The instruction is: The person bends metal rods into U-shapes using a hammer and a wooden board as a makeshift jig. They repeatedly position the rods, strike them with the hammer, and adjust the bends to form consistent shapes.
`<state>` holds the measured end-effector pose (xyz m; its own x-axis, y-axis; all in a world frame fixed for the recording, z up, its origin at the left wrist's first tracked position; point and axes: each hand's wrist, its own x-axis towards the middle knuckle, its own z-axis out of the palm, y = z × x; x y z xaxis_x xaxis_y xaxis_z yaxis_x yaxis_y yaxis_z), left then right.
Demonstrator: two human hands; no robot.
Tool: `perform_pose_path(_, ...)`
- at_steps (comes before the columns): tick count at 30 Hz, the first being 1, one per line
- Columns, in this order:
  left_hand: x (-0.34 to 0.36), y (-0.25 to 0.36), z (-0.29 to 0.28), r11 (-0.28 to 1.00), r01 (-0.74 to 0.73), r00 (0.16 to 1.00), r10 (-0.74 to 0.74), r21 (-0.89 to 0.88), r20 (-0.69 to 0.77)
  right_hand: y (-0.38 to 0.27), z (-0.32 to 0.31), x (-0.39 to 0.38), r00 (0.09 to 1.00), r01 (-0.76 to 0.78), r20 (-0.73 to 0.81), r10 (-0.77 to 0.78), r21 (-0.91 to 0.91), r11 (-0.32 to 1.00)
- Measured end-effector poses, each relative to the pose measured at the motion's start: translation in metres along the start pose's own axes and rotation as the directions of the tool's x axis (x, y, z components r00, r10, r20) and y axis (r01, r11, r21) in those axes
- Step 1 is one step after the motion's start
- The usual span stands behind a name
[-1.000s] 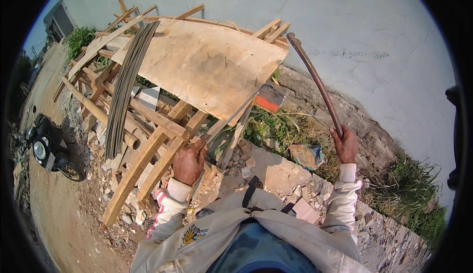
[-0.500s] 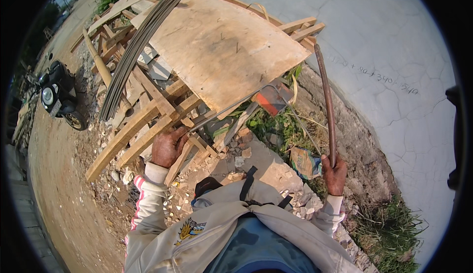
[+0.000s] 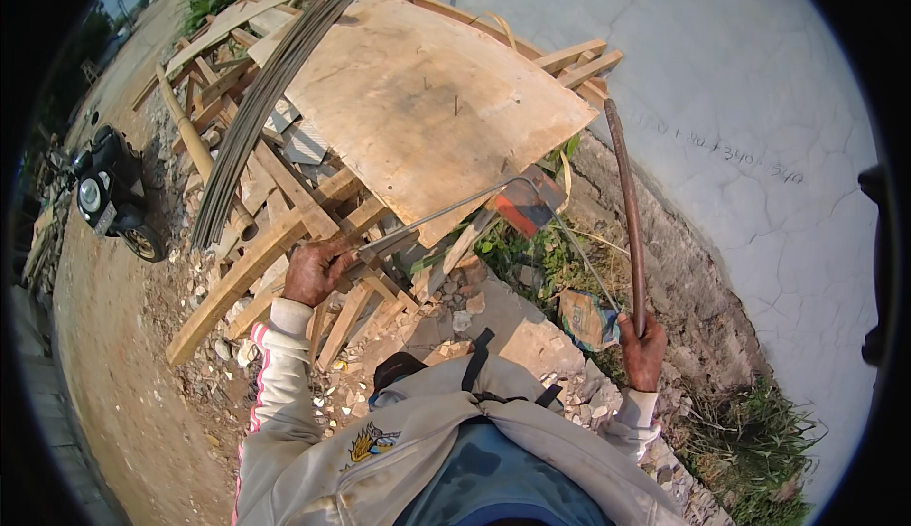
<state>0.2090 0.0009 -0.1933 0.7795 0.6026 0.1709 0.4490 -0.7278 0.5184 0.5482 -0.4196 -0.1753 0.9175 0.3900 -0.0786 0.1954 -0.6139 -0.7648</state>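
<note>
My left hand is closed on a thin metal rod, beside the timber pile. From there the rod runs up and right along the edge of the plywood sheet, then bends down toward my right hand. My right hand grips the lower end of a long brown pipe, which stands nearly upright in the picture. The rod's far end reaches the thumb of that hand; whether it is pinched there I cannot tell. A red and dark block lies at the bend, by the plywood corner.
A bundle of thin grey rods lies across the plywood's left side. Timber beams jut toward me over rubble. A crumpled sack is near my right hand. A cracked grey wall rises right; a motorcycle stands left.
My left hand has moved slightly up and left with the rod, whose bend sits a little lower. My right hand and the pipe have hardly moved.
</note>
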Motion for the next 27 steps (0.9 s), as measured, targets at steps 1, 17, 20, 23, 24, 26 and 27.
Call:
perform_pose_path(1,-0.003,0.007,0.000,1.000,0.015,0.999,-0.016,-0.014,-0.034,-0.001,0.000,0.000,1.000,0.023,0.003,-0.023,0.002,1.000)
perform_pose_path(17,0.164,0.130,0.128,0.990,-0.113,0.981,0.125,0.089,-0.151,0.017,0.025,0.017,0.992,0.109,-0.070,-0.108,0.014,0.994)
perform_pose_path(20,0.183,0.126,0.142,0.990,-0.135,0.984,0.138,0.033,-0.110,0.015,0.025,0.016,0.990,0.128,-0.075,-0.122,0.072,0.989)
perform_pose_path(23,0.185,0.119,0.145,0.985,-0.173,0.977,0.172,-0.002,-0.129,0.010,0.015,0.010,0.997,0.050,-0.056,-0.044,0.118,0.992)
perform_pose_path(24,0.185,0.117,0.145,0.982,-0.188,0.973,0.185,-0.010,-0.142,0.009,0.009,0.009,0.991,0.096,-0.100,-0.091,0.050,0.994)
perform_pose_path(26,0.185,0.116,0.145,0.975,-0.222,0.962,0.216,-0.015,-0.168,0.005,-0.007,0.010,0.993,0.100,-0.070,-0.096,0.042,0.994)
perform_pose_path(27,0.185,0.116,0.145,0.975,-0.221,0.963,0.218,-0.001,-0.155,0.004,-0.017,0.009,0.993,0.119,-0.030,-0.118,0.062,0.991)
